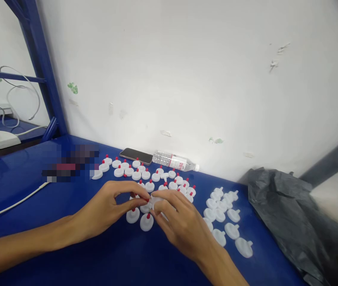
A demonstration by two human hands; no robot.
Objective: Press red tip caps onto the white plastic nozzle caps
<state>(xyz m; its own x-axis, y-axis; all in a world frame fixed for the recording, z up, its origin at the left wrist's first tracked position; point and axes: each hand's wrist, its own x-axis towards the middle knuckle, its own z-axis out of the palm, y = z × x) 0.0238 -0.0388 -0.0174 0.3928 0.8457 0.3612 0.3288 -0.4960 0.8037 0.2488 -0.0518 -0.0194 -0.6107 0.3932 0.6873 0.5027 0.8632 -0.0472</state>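
I'd call the white lid (156, 202) v. light, prob. stiff plastic, a bit slick, not esp. fragile; the small red tip (147, 200) looks easy to fumble. Best hold IMO: disc rim w/ one hand, tip b/w thumb & forefinger of the other, gentle squeeze only. On my feed the L hand (106, 202) pinches the red tip; the R hand (183, 216) grasps the white lid, fingers curled round it. Both are held over the middle of the worktop (97, 262). Can't tell if the tip's seated on the lid, b/c fingers hide most of it. What I see of the lid is whitish & smooth. Nearby red-tipped lids (146, 223) are round discs w/ upright tips; plain lids (220, 215), pale w/ bare spouts, lie twd the worktop's right edge, near a dark bag (279, 206).
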